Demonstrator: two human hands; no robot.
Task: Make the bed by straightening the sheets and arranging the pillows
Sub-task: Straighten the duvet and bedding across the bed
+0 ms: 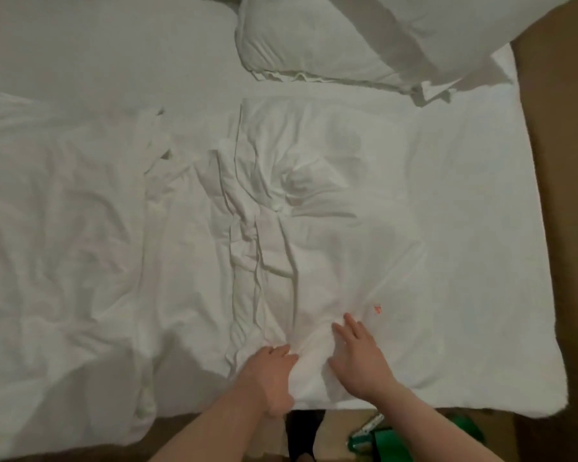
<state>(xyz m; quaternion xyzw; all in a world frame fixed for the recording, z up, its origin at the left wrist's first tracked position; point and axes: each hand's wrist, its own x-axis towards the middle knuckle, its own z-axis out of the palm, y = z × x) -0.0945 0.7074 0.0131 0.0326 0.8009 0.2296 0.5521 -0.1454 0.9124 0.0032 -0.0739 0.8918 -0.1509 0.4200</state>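
Sheets [314, 228] of white cloth cover the bed [481, 228] from edge to edge, bunched into a ridge of folds down the middle and lying smoother toward the right side. Two bare forearms reach in from the bottom of the view, both hands working at the near edge of the bed. The left hand [271, 375] sits palm down with its wrist bent, its fingers [282, 351] curled into the cloth and gripping a gathered fold at the foot of the ridge. The right hand [357, 355] lies just beside it, flat on the sheet, its fingers [349, 325] spread and extended, pressing on the cloth without closing on anything. A small red mark [377, 309] shows on the sheet just beyond the right fingertips. At the head of the bed lie white pillows: one [107, 45] flat at the upper left, another [314, 45] next to it with its open end toward the camera, and a third [464, 28] tilted over the second at the upper right. Brown floor [554, 128] runs along the right side of the bed. A green object [384, 438] lies on the floor below the right forearm; what it is cannot be told.
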